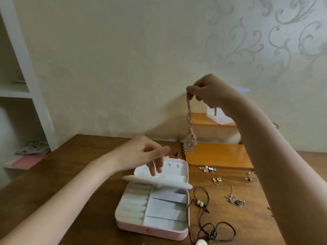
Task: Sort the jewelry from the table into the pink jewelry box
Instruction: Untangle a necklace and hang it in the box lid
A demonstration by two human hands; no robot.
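Necklace (190,124) dangling from right hand (210,92), above table (74,165)

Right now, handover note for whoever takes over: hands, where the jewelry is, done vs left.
Right hand: raised, pinching a gold pendant necklace that dangles above the table.
Left hand: fingers relaxed over the open lid of the pink jewelry box, holding nothing I can see.
Done: box open; its compartments look empty.
Left: black cord necklace beside the box, chain with dark pendant, small earrings and charms and rings on the wooden table.
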